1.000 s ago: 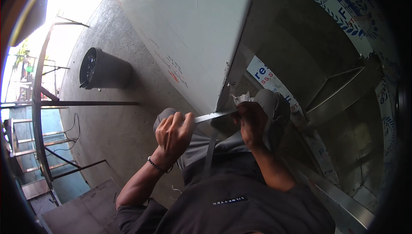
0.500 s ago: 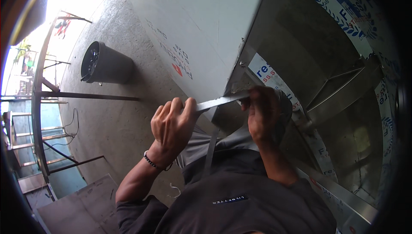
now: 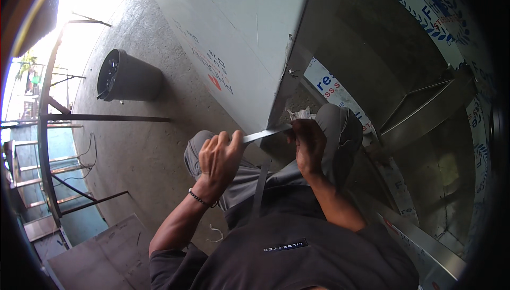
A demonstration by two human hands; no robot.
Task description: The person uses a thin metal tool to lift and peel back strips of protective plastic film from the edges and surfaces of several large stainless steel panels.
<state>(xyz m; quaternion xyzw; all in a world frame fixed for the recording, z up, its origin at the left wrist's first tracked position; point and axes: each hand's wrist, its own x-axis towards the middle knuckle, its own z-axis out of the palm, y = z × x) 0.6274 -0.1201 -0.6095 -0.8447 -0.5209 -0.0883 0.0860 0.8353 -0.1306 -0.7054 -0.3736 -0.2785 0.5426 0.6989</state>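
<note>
A narrow silver-grey strip is stretched between my two hands, just in front of the lower corner of a large metal panel covered in white film. My left hand closes on the strip's left end, fingers curled over it. Its right end is pinched in my right hand, near a bit of crumpled white film. Whether the strip touches the panel's corner I cannot tell. Another grey strip lies against my lap, below the gap between my hands.
A dark bucket stands on the concrete floor at the left, beside a metal frame. A flat grey sheet lies at the lower left. Film-covered metal channels and a long metal piece are on the right.
My hands have come closer together: the right has moved left and a little down, the left slightly right. Both still hold the strip. More of my knees shows.
</note>
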